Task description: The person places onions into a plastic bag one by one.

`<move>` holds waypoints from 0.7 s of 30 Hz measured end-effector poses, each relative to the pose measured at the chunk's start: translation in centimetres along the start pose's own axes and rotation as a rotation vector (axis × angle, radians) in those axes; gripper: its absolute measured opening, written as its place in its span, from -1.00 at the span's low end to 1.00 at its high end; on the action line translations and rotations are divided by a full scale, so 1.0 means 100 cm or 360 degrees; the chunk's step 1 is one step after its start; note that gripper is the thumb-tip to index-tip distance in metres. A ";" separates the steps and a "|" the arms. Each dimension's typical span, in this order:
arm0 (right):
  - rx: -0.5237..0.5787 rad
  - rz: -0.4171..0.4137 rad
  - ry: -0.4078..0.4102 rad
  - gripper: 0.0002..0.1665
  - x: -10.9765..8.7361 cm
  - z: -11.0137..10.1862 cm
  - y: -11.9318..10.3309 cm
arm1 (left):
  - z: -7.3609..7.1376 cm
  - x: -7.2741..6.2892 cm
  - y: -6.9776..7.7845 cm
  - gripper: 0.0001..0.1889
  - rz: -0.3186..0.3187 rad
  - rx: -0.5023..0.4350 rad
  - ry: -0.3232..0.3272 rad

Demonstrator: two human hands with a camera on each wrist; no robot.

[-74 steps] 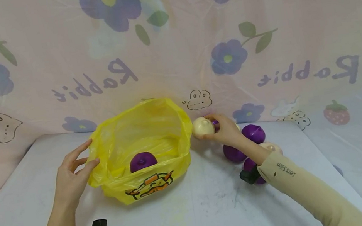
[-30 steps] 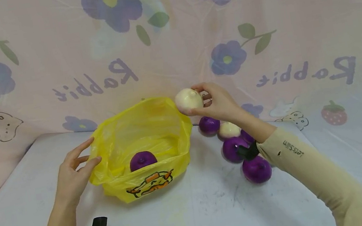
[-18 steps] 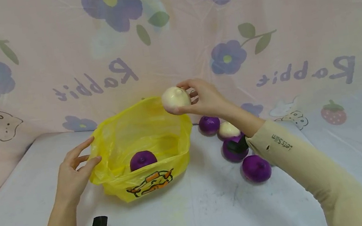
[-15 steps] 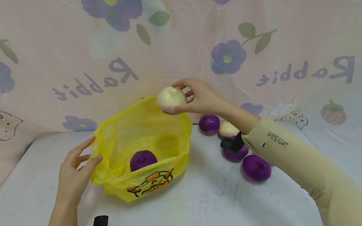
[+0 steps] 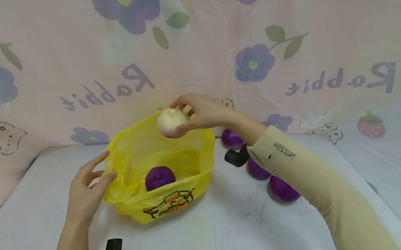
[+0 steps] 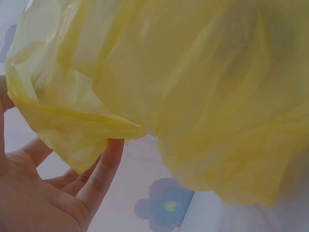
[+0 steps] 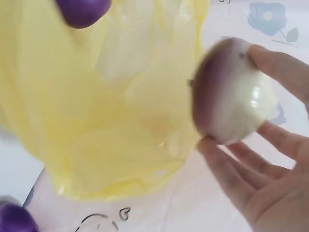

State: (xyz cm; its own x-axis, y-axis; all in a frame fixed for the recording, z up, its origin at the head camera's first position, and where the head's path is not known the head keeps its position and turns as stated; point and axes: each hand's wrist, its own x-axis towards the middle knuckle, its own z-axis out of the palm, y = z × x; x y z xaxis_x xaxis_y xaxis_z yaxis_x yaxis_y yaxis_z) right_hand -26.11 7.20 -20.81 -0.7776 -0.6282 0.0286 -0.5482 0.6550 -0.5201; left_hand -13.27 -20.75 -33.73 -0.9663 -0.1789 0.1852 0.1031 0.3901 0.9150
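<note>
Onion sits in our right hand, at the yellow bag's one o'clock. Our spread left hand touches the nine o'clock edge.

left hand spread; right hand higher, curled in grip

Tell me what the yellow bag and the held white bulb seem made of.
Yellow bag: thin, slightly shiny plastic film, judging by its translucency and creases.

White bulb: smooth and glossy, perhaps plastic or foam, given its bright highlight; real skin remains possible.
</note>
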 end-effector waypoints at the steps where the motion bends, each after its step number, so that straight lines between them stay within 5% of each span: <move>1: -0.0015 -0.0004 -0.0022 -0.20 0.003 0.002 -0.001 | 0.000 0.000 0.000 -0.44 0.0007 -0.0006 0.0000; 21: -0.0192 -0.0031 -0.0232 -0.27 0.044 0.052 -0.005 | 0.001 -0.002 0.006 -0.43 -0.0031 -0.0059 -0.0022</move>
State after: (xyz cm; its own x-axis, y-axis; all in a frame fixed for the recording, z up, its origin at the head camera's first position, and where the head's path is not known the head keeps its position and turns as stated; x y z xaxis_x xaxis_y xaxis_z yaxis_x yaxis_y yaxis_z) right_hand -27.64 1.95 -24.88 -0.7183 -0.6898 -0.0912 -0.6026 0.6822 -0.4142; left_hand -13.03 -20.43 -33.25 -0.9714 -0.1732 0.1626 0.0929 0.3532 0.9309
